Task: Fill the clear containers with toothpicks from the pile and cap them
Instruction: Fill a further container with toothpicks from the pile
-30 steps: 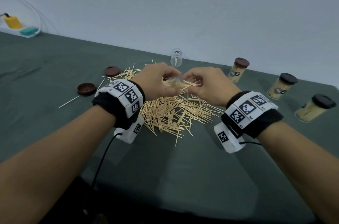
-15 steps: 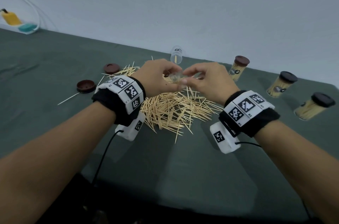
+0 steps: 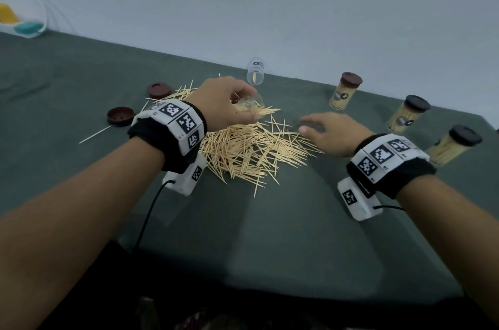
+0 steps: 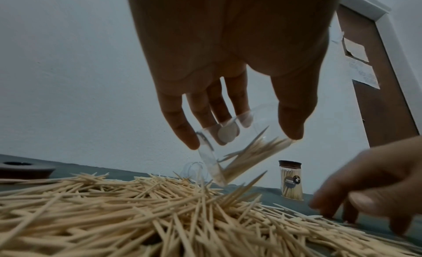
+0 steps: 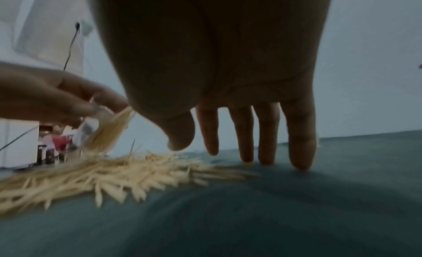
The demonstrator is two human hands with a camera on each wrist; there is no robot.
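Your left hand [image 4: 228, 62] pinches the tilted clear container [image 4: 237, 149] above the pile [image 3: 251, 146]; your right hand [image 3: 333, 132] hovers spread. Only the left wrist view shows toothpicks inside.

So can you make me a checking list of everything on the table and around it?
Surface: dark green cloth covers the table.
Job's things: toothpick pile in the middle; held container tilted, partly filled; another clear container behind the pile, nearly empty; three capped containers at right, full; two loose brown caps at left.
Clutter: one stray toothpick by the caps.
Hands: left hand holds the container; right hand open, fingers spread, holding nothing.
Cables: black wrist cable.
Surroundings: pale wall; brown door.
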